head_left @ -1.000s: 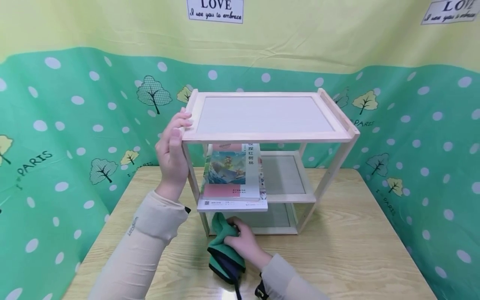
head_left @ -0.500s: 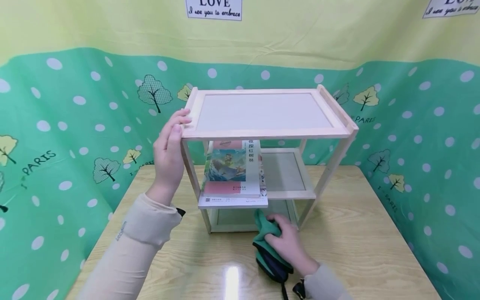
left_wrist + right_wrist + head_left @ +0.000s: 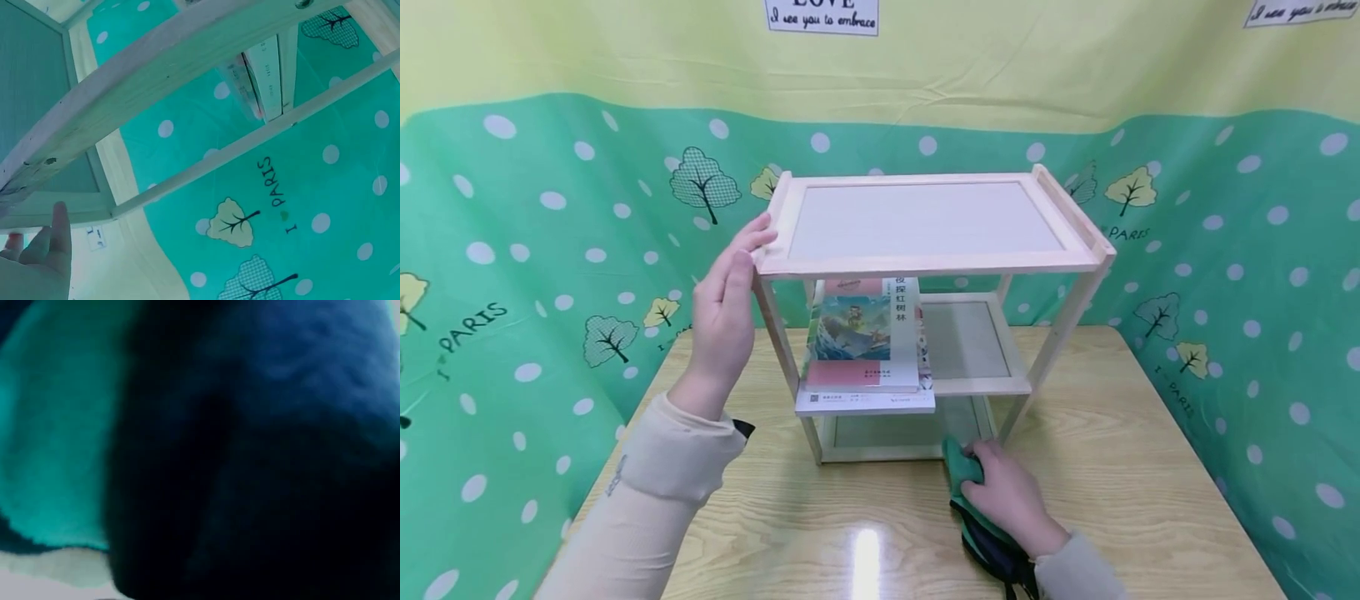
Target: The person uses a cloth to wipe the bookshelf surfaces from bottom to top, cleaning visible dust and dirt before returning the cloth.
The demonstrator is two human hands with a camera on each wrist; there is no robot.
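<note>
A pale wooden three-tier shelf (image 3: 925, 221) stands on the table. My left hand (image 3: 724, 312) rests against its upper left side, fingertips over the side rail and thumb along the front corner. In the left wrist view the fingers (image 3: 59, 240) lie at the rail's edge. At the shelf's lower right front, my right hand (image 3: 1011, 497) grips a bunched green cloth (image 3: 961, 471) with a dark inner side, black trim and a hanging black strap. The cloth's upper end overlaps the bottom tier's front edge. Close up in the right wrist view, the cloth (image 3: 56, 444) is blurred.
Stacked books (image 3: 857, 342) lie on the left of the middle tier, their front ends jutting past its edge. The wood-grain table (image 3: 760, 533) spreads around the shelf. A green and yellow printed curtain (image 3: 550, 250) hangs behind and at both sides.
My right hand has carried the green cloth rightward along the front of the bottom tier, from below the books to the right post. My left hand has shifted slightly left and stays at the shelf's corner.
</note>
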